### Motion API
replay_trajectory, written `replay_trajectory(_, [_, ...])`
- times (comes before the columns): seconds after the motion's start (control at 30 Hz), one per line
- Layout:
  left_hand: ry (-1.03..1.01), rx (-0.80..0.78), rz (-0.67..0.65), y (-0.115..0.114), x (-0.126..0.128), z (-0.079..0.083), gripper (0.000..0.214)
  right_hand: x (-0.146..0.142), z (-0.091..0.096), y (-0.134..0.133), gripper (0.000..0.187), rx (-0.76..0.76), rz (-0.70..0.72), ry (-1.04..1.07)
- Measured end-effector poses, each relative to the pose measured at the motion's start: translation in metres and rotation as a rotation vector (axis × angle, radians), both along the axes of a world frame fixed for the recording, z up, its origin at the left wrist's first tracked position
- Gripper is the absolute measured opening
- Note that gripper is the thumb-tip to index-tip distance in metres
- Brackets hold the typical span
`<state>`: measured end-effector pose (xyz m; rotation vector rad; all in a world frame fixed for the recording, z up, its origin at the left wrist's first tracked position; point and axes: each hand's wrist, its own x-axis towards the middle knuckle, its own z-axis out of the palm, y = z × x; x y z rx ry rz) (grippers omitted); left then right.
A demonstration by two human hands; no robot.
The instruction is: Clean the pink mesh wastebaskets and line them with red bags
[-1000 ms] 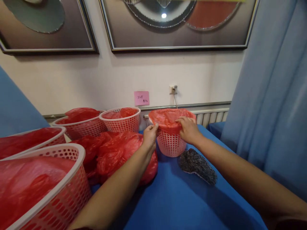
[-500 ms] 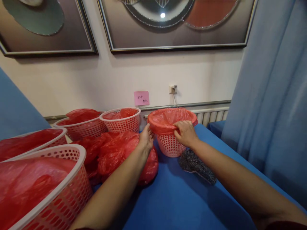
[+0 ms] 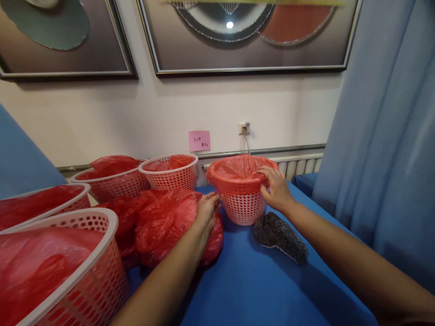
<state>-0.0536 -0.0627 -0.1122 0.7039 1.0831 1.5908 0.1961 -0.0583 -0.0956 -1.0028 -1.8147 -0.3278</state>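
A small white plastic basket (image 3: 243,209) stands on the blue table (image 3: 258,285), lined with a red plastic bag (image 3: 238,174) folded over its rim. My right hand (image 3: 277,188) grips the bag's edge at the right side of the rim, fingers curled over it. My left hand (image 3: 206,210) has come down beside the basket's lower left, fingers loosely stretched, resting against a heap of red bags (image 3: 163,222) and holding nothing.
Several more white baskets with red liners stand at the left: one close by (image 3: 68,267), two further back (image 3: 169,172) (image 3: 112,179). A dark grey fuzzy cloth (image 3: 280,236) lies right of the small basket. Blue curtain (image 3: 387,136) hangs at right; a wall with a pink note (image 3: 199,141) lies behind.
My left hand let go of the bag's rim and dropped down to the left of the basket. My right hand shifted along the rim to the right side. The bag now covers the rim fully.
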Motion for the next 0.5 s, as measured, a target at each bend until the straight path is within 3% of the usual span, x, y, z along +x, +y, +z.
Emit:
replay_trajectory(0.1, [0.016,0.066,0.056,0.001,-0.001,0.002,0.027,-0.019,-0.003,-0.012,0.045,0.031,0.065,-0.034])
replay_trajectory(0.23, [0.004,0.110,0.083,0.011,0.000,0.014,0.028,-0.033,-0.008,-0.014,0.038,0.000,0.035,-0.072])
replay_trajectory(0.37, [-0.025,0.095,0.020,0.024,0.003,0.029,0.020,-0.030,-0.011,-0.008,0.027,0.000,-0.016,-0.057])
replay_trajectory(0.5, [-0.032,0.093,-0.004,0.023,0.005,0.025,0.019,-0.015,-0.007,0.002,0.019,-0.036,-0.057,-0.041])
